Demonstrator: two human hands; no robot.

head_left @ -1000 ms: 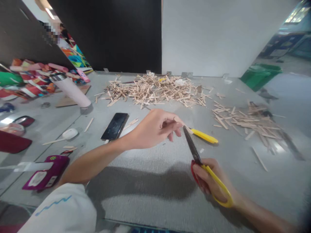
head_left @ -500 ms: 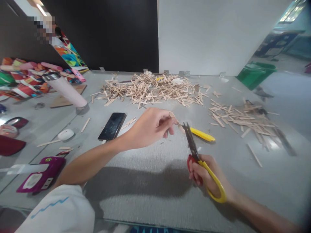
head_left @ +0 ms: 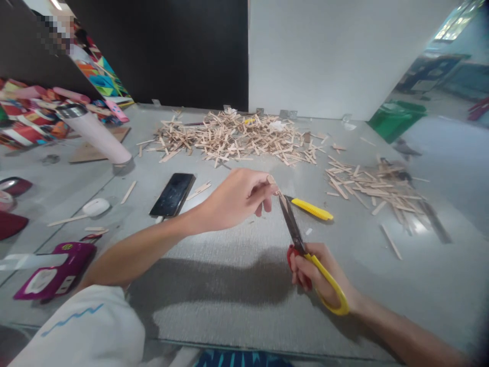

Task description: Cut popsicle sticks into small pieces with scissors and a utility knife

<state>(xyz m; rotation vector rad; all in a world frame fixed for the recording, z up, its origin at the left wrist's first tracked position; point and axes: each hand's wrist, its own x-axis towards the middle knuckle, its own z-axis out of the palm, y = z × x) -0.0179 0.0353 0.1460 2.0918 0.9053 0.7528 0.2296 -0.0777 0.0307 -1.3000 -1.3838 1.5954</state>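
My left hand (head_left: pixel 237 199) is raised over the grey table (head_left: pixel 237 285), pinching a short wooden stick (head_left: pixel 272 182) between thumb and fingers. My right hand (head_left: pixel 319 275) grips the red and yellow handles of a pair of scissors (head_left: pixel 296 232). The dark blades point up and to the left, closed against the end of the stick. A yellow utility knife (head_left: pixel 311 209) lies on the table just behind the blades.
A big heap of wooden sticks (head_left: pixel 233 137) lies at the back, a smaller heap (head_left: pixel 370 183) to the right. A black phone (head_left: pixel 172 193), a pink tumbler (head_left: pixel 93 133), a white spoon (head_left: pixel 89 209) and a magenta case (head_left: pixel 53 272) lie left. A green bin (head_left: pixel 397 120) stands far right.
The scissor blades were slightly apart half a second ago and are closed on the stick's end now. Both hands have shifted a little to the left and nearer.
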